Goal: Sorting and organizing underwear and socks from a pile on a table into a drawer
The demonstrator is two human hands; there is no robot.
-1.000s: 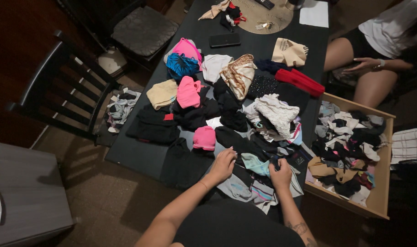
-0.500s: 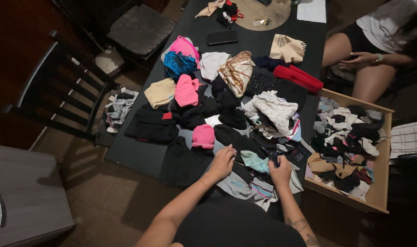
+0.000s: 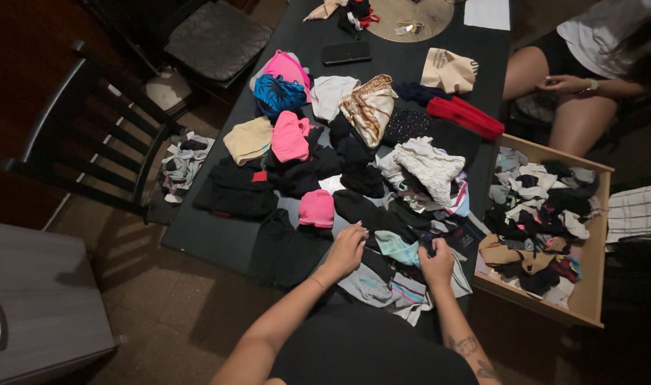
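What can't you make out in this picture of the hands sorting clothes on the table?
Head view only:
- Right hand: its fingertips are buried in dark fabric, so its grip cannot be told.
- Left hand: lies on a dark garment; palm hidden.
- Wooden drawer: its contents are a tangle, with single pieces too small to tell.
- Seated person: cut off by the top and right edges.
- Small items on the round mat: too small.

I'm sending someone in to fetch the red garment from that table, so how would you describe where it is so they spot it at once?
Start at the dark table heaped with clothes and look to the side nearest the wooden drawer of laundry. The red garment lies folded in a long strip just below a beige folded piece. It is the only solid bright red item; its neighbours are black or beige.
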